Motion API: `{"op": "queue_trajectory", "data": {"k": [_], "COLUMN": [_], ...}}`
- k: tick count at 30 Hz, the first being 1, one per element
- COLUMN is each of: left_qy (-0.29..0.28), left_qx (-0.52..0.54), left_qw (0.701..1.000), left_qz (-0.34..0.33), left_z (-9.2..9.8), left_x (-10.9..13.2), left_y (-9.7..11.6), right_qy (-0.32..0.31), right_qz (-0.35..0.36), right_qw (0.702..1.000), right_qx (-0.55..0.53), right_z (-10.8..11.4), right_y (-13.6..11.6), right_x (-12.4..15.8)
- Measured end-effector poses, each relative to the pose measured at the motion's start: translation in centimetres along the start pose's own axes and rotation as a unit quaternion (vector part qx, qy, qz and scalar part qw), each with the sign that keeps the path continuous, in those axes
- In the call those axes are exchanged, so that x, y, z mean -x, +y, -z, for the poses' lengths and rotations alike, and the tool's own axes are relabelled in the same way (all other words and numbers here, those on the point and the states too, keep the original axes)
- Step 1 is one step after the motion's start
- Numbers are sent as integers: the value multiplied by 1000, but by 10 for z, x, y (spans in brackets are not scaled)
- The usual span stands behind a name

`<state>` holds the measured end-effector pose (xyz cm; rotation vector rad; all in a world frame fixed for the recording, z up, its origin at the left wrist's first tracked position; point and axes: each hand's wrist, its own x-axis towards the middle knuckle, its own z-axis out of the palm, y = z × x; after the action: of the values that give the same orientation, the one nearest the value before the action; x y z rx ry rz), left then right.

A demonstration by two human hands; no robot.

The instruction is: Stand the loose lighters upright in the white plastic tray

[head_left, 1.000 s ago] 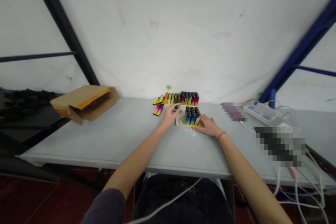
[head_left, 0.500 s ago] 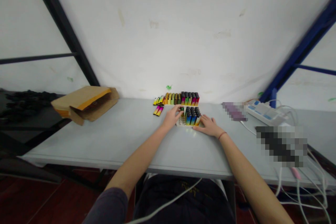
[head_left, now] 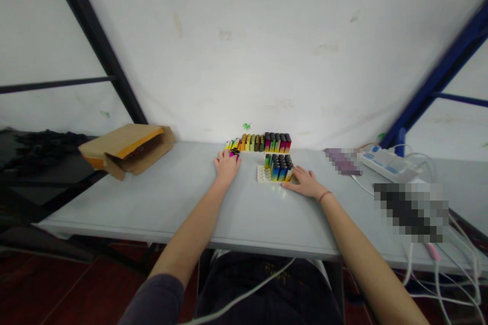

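My left hand reaches over a few loose purple-and-yellow lighters on the table. Its fingers are apart at the lighters and partly cover them. My right hand grips the right end of a white tray with round holes, thumb along the front and fingers at the side. Blue-and-yellow lighters with dark tops stand in the tray's right part. A single green-yellow lighter stands at the back, left of them. Bare holes show in the tray's front left.
Against the wall stand a block of lighters with black tops and rows of orange to dark green ones. Several yellow lighters lie beside them. An opened cardboard box is at left; a power strip with white cables is at right.
My left hand has moved left from the tray to the loose lighters. A green-yellow lighter now shows standing where its fingers were. My right hand stays at the tray.
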<state>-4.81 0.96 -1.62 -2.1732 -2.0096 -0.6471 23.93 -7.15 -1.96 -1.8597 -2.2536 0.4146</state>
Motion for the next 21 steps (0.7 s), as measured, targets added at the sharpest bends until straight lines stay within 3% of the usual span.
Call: {"op": "queue_trajectory", "data": {"k": [7, 12, 14, 16, 19, 21], "left_qy": [-30, -23, 3, 2, -76, -95], "left_qx": [44, 155, 248, 366, 497, 514], "left_qw": [998, 987, 968, 931, 863, 851], "left_qz": [-42, -23, -21, -8, 43, 46], "left_z": [-8, -18, -21, -22, -21, -19], "left_x": [2, -2, -7, -11, -12, -8], "left_y": [9, 7, 8, 11, 20, 24], "right_qy": [0, 4, 6, 6, 3, 3], "right_qz": [-5, 2, 2, 2, -1, -3], "right_qw": [1000, 1000, 1000, 1000, 1000, 1000], "right_qx": [12, 14, 16, 19, 20, 20], "right_z": [-1, -1, -1, -2, -2, -2], "right_y": [1, 1, 1, 2, 2, 1], "right_x": [-1, -1, -1, -2, -1, -1]}}
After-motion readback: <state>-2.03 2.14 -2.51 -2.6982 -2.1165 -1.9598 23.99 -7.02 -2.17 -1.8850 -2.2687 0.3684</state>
